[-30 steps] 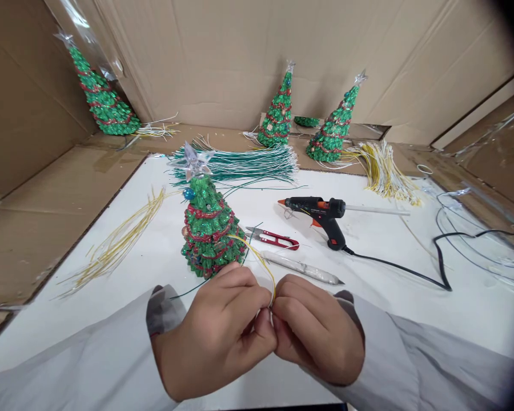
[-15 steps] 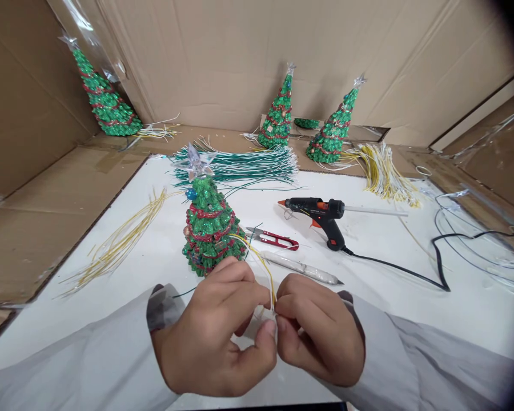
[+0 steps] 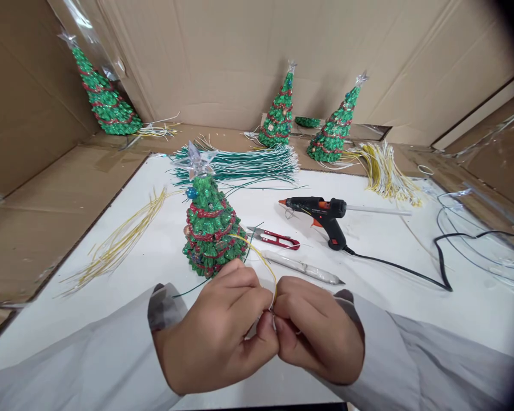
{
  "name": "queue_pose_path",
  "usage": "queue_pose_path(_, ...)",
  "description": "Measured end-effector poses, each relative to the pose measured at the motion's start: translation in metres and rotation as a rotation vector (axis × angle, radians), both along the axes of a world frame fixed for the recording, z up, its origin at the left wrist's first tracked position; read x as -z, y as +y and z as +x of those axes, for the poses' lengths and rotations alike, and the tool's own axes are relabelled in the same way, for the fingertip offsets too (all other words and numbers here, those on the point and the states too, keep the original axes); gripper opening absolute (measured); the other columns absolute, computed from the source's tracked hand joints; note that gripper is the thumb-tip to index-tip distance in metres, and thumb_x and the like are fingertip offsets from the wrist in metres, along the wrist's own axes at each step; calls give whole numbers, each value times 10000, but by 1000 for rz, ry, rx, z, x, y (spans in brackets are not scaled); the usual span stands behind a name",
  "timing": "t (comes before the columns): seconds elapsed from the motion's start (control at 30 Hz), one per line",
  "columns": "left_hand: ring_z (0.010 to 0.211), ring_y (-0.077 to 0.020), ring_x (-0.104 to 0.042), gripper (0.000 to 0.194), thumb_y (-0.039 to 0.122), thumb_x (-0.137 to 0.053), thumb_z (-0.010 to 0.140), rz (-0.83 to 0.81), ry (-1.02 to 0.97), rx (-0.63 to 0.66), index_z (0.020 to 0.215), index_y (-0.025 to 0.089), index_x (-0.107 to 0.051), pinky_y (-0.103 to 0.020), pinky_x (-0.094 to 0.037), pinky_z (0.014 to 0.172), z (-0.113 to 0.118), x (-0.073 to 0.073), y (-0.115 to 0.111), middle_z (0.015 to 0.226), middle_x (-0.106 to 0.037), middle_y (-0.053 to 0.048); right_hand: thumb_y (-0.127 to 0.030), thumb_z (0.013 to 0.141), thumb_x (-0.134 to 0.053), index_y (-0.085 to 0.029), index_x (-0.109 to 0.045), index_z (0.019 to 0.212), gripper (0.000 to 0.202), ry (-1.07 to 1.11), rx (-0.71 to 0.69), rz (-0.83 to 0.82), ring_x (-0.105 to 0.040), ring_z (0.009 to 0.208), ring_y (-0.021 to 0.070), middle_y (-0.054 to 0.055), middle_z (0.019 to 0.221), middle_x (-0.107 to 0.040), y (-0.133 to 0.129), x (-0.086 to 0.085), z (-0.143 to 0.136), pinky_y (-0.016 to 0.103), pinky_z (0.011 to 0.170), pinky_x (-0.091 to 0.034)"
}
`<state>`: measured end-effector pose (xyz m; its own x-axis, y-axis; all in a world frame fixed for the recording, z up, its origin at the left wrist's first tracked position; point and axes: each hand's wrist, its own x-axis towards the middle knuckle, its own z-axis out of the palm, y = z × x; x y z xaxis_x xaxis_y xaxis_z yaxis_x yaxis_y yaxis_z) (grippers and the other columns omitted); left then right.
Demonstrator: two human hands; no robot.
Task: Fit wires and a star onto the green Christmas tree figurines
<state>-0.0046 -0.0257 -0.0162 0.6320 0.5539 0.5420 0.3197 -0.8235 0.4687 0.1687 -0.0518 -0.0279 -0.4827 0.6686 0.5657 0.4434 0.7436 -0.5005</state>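
Observation:
A green Christmas tree with red garlands (image 3: 212, 228) and a clear star on top stands in front of my hands. Yellow and white wires (image 3: 263, 260) curve from its right side down to my fingertips. My left hand (image 3: 223, 325) is closed in a pinch on the wires' ends, with its thumb against the index finger. My right hand (image 3: 319, 328) is closed too and pinches the same wires, its fingertips touching those of my left hand. The wire ends are hidden between the fingers. A green wire (image 3: 192, 290) runs out beside my left hand.
Red snips (image 3: 278, 238), a white pen-like tool (image 3: 304, 267) and a black glue gun (image 3: 314, 208) with its cord lie beyond my right hand. Yellow wires (image 3: 124, 240) lie left; green-white (image 3: 240, 165) and yellow-white bundles (image 3: 385, 174) lie behind. Three more trees stand at the back.
My fingers have closed tighter around the wire ends, and the thumbs and fingertips of both hands have drawn together. The tree stays in place.

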Motion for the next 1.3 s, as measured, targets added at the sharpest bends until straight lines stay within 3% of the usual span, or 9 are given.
queue_pose_path(0.27, 597, -94, -381, 257, 14, -458, 794, -81, -53, -45, 655, 186, -327, -236, -338, 602, 3, -2, -1, 567, -364, 58, -56, 851, -434, -215, -413, 738, 196, -42, 58, 22, -413, 572, 125, -13, 612, -461, -1, 0, -2, 237, 496, -340)
queue_pose_path(0.57, 577, -84, -381, 251, -14, -446, 744, -116, -125, -9, 637, 181, -330, -232, -351, 610, 4, -2, 1, 543, -355, 66, -43, 811, -430, -222, -398, 738, 196, -26, 48, 53, -411, 573, 130, -16, 605, -441, -3, 1, -4, 250, 486, -329)
queue_pose_path(0.7, 587, -89, -400, 225, 7, -463, 758, -140, -144, -3, 652, 183, -372, -238, -352, 603, 4, -6, 2, 559, -387, 57, -35, 793, -418, -221, -402, 778, 187, 11, 38, -16, -428, 588, 124, -15, 629, -455, -4, -2, -1, 240, 510, -359)
queue_pose_path(0.9, 601, -107, -411, 186, 63, -528, 738, -146, -146, 17, 697, 190, -399, -257, -334, 598, 1, -6, -2, 555, -375, 57, -44, 794, -431, -217, -397, 787, 177, 91, 36, -60, -409, 585, 109, -24, 633, -453, -3, -3, 0, 231, 529, -342)
queue_pose_path(1.3, 588, -105, -405, 247, 41, -444, 783, -110, -39, -22, 656, 195, -299, -251, -342, 592, 2, -1, -2, 565, -391, 55, -65, 834, -411, -226, -361, 734, 196, -23, 8, -99, -436, 582, 124, -12, 620, -473, -2, -3, 0, 238, 517, -348)
